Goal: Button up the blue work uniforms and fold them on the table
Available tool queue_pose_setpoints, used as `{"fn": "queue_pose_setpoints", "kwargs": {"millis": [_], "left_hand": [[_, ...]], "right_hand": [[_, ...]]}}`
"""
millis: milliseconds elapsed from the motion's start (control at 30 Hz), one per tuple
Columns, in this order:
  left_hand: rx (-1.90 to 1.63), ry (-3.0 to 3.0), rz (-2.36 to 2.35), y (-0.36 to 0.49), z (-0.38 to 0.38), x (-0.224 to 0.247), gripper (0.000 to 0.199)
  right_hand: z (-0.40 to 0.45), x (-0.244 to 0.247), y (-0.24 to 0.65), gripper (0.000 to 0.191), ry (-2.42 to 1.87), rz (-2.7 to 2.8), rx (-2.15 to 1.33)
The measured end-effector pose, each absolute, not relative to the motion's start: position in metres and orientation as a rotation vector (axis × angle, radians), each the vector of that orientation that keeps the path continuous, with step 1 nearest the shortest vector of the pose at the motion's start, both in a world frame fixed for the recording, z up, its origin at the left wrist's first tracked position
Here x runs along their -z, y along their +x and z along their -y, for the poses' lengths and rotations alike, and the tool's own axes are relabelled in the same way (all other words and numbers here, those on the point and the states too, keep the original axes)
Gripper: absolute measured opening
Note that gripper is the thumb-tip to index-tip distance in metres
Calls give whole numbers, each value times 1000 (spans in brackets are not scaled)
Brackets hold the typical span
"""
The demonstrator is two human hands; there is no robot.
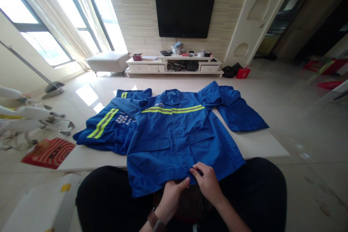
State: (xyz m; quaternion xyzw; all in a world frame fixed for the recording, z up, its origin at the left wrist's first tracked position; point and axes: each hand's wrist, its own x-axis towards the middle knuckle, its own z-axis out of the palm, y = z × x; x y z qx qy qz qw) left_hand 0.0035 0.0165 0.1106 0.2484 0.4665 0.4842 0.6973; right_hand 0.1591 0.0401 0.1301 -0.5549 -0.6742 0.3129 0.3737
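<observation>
A blue work jacket [157,130] with a yellow-and-grey reflective stripe across the chest lies spread out, front side up, its collar away from me. The hem hangs over the near edge of the white table [261,145] toward my lap. My left hand [175,192] grips the hem near the middle, thumb on top and fingers hidden beneath the cloth. Just to its right, my right hand [205,179] pinches the bottom of the front placket. Another blue garment [108,130] with a reflective stripe and white print lies under the jacket's left side.
More folded blue cloth [244,116] lies at the table's right. A red patterned bag [50,152] is on the floor at left, near white machine parts [35,116]. Farther off are a low white TV cabinet [174,66], a grey bench [108,61] and a wall television [185,12].
</observation>
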Motion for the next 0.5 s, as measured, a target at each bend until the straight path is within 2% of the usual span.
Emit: {"fn": "queue_pose_setpoints", "kwargs": {"millis": [133, 333, 500], "left_hand": [[-1029, 577, -1075, 4, -13, -110, 50], [-987, 633, -1144, 3, -10, -122, 45], [-1012, 590, -1239, 8, -16, -115, 42]], "right_hand": [[-39, -122, 156, 27, -1434, 1746, -762], [-39, -116, 153, 30, -1483, 1719, -772], [-41, -118, 152, 33, -1521, 1587, -971]]}}
